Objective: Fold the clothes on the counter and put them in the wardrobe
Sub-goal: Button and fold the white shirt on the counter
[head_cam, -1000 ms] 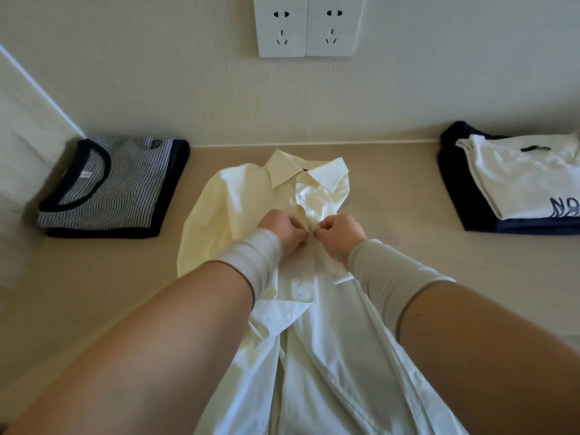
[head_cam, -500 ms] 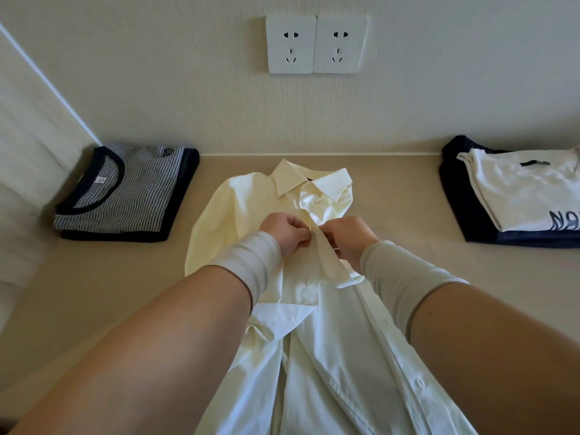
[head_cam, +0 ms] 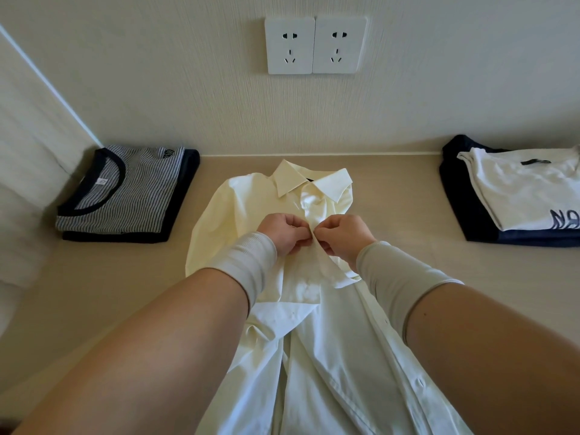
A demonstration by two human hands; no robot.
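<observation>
A pale yellow collared shirt (head_cam: 238, 215) lies face up on the beige counter (head_cam: 103, 287), collar toward the wall, its lower front hanging open toward me. My left hand (head_cam: 284, 230) and my right hand (head_cam: 343, 232) meet at the shirt's front placket just below the collar. Each hand pinches one edge of the placket between thumb and curled fingers. Grey wrist sleeves cover both wrists. The fingertips and any button between them are hidden.
A folded striped shirt with dark trim (head_cam: 125, 196) lies at the back left by the side wall. At the back right sits a folded white shirt (head_cam: 527, 189) on a navy garment (head_cam: 458, 202). Two wall sockets (head_cam: 315, 45) sit above the counter.
Both hands stay on the placket below the collar, working close together with small finger shifts. The camera has tilted so the view sits lower on the wall. The shirt has barely moved.
</observation>
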